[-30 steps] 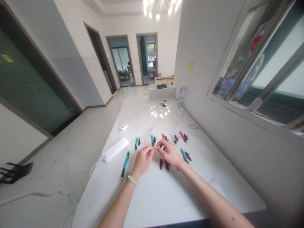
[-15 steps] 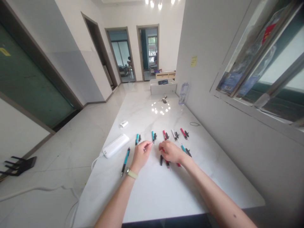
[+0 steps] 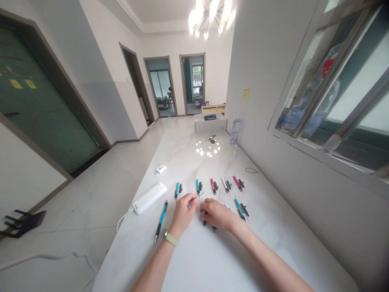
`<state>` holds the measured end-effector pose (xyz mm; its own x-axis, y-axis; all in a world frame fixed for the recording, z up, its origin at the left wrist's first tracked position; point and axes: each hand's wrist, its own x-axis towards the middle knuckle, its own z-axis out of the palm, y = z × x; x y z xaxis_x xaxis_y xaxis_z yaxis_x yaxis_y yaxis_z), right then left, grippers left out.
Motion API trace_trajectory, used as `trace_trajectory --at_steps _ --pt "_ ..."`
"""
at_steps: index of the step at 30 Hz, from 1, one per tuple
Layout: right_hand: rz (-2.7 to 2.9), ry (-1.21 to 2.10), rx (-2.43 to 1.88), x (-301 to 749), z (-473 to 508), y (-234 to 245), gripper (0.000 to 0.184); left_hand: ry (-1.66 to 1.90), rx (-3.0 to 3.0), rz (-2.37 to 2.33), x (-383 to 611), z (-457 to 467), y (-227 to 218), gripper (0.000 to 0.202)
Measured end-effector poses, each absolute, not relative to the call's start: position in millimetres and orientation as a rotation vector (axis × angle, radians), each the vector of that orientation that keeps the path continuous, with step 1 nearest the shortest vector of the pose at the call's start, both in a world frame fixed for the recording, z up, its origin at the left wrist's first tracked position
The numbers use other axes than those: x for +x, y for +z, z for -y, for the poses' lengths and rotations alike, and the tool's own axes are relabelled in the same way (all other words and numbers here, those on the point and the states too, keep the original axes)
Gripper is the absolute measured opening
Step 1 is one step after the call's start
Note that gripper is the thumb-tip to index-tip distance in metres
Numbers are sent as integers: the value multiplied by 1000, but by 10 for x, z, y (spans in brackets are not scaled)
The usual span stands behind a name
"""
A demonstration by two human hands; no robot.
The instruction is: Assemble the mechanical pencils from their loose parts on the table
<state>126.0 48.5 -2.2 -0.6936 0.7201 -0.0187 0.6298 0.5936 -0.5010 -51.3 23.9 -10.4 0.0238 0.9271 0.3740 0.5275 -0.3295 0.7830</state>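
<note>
My left hand [image 3: 184, 211] is closed in a pinch on a thin, pale pen refill [image 3: 201, 194] whose end sticks out to the right. My right hand [image 3: 217, 215] is beside it, fingers curled down over a black pen part [image 3: 204, 221] close to the tabletop. Under that hand, part of a red pen [image 3: 214, 229] shows. Just beyond my hands lie a turquoise pen barrel [image 3: 197, 185] and a red pen barrel [image 3: 212, 184], each with a black piece alongside. A whole turquoise pen [image 3: 161, 221] rests left of my left hand.
More opened pens, one white [image 3: 224, 184], one red [image 3: 237, 183] and one turquoise [image 3: 239, 209], lie to the right. A white power strip [image 3: 149, 198] and a small white box [image 3: 161, 169] are at left. Keys [image 3: 212, 139], a bottle [image 3: 235, 132] and a carton [image 3: 210, 125] stand farther back.
The camera view has tilted up. My right hand has lowered its fingers onto the black pen part near the red pen; my left hand keeps its pinch on the refill.
</note>
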Motion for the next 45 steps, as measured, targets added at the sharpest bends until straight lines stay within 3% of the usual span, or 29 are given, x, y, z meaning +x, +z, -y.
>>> trace_trajectory --at_steps 5,11,25,28,31,35,45 --pt "2608 453 -1238 1177 -423 17 27 1235 1875 -1486 -533 -241 -99 21" --pt "2692 286 -1299 1054 -312 -36 24 1241 1871 -1486 -510 -235 -94 23" --pt "2660 396 -1236 853 -206 -100 18 1314 1837 -1521 -504 -229 -80 23" --pt "2578 510 -1224 891 -247 -116 23 1324 1827 -1523 -511 -236 -96 23" --pt "2382 830 -1160 1029 -372 -70 31 1334 1818 -1530 -544 -248 -99 25" --pt "1991 1213 -1059 1358 -598 45 17 1345 1810 -1547 -599 -261 -79 25" --pt "1512 1239 -1047 1689 -673 -111 27 1147 2014 -1394 -493 -217 -102 22"
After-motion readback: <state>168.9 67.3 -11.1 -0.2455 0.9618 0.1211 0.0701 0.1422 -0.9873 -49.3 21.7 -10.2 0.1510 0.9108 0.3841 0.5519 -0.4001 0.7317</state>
